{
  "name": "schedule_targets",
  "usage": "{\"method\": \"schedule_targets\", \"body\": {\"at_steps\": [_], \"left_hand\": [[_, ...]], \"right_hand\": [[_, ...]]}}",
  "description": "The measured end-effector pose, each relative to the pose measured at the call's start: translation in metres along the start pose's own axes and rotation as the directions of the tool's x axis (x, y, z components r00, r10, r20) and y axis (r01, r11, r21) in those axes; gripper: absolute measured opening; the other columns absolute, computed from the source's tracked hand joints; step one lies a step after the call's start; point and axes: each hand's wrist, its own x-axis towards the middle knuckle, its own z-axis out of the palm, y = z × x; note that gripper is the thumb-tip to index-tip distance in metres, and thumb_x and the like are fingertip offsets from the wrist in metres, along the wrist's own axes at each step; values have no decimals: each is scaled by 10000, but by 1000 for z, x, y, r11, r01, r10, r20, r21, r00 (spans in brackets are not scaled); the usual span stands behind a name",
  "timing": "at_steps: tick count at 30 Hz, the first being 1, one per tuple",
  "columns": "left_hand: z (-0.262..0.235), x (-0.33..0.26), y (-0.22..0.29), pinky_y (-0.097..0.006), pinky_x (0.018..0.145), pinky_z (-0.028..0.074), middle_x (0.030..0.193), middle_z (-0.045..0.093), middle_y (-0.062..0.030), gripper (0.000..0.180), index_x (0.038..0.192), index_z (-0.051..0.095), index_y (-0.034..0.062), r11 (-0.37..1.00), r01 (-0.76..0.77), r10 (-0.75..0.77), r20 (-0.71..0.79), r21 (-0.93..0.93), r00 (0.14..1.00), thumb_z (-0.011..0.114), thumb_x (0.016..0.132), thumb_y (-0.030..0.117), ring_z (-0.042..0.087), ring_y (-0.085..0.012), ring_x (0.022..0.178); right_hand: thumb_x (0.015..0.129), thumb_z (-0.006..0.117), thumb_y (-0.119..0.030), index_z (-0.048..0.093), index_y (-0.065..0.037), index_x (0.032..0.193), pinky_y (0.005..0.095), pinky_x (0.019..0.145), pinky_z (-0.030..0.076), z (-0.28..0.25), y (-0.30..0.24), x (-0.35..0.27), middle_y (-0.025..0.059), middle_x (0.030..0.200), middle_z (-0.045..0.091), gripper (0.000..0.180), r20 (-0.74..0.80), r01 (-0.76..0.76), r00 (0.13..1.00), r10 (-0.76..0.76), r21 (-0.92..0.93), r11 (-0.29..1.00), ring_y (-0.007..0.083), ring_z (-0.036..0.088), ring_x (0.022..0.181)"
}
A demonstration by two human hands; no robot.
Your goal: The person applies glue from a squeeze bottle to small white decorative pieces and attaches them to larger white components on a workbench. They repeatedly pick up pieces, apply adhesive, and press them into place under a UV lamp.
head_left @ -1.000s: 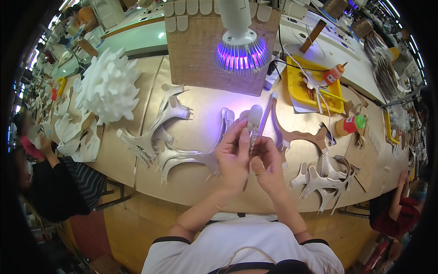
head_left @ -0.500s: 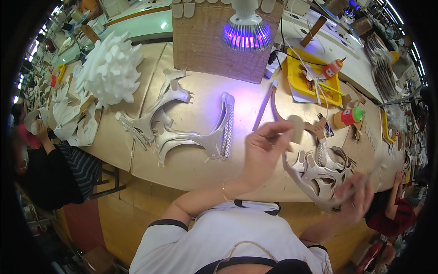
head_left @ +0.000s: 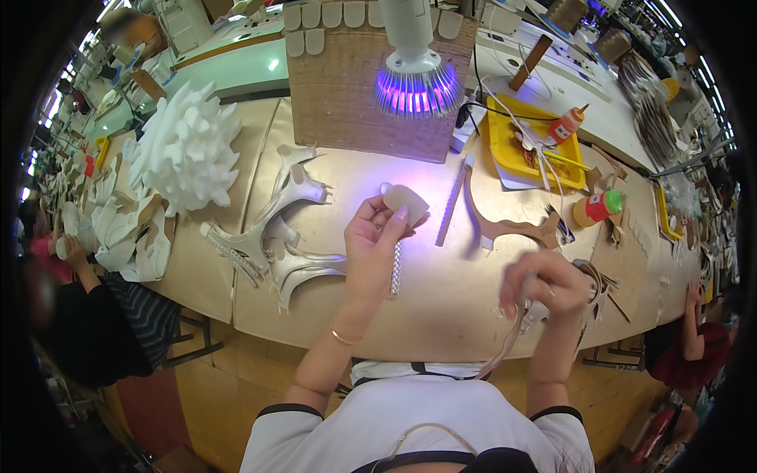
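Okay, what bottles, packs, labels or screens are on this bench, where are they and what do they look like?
Squeeze bottle: on the yellow tray, far right; orange body, white nozzle.
Small bottle: lying right of the tray; orange body, green band, red cap.
No screens or signs can be made out.
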Motion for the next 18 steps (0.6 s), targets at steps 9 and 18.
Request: {"method": "schedule_targets", "body": {"at_steps": [9, 18], "left_hand": [[-9, 48, -18, -275, 827, 522, 1026, 655, -122, 305, 1194, 492, -89, 997, 10, -7, -39, 75, 999, 551, 927, 44, 648, -147, 888], [2, 80, -26, -304, 872, 530, 1058, 641, -157, 373, 1245, 433, -124, 997, -22, 28, -69, 76, 997, 546, 908, -8, 643, -177, 951]], "right_hand": [[973, 518, -287, 569, 8, 921, 229, 573, 476, -5, 82, 88, 27, 689, 567, 303, -453, -392, 822, 345, -9, 920, 90, 561, 607], [970, 523, -329, 581, -43, 890, 192, 492, 379, -66, 96, 105, -23, 644, 536, 303, -605, -391, 718, 344, 58, 918, 43, 461, 524]]}}
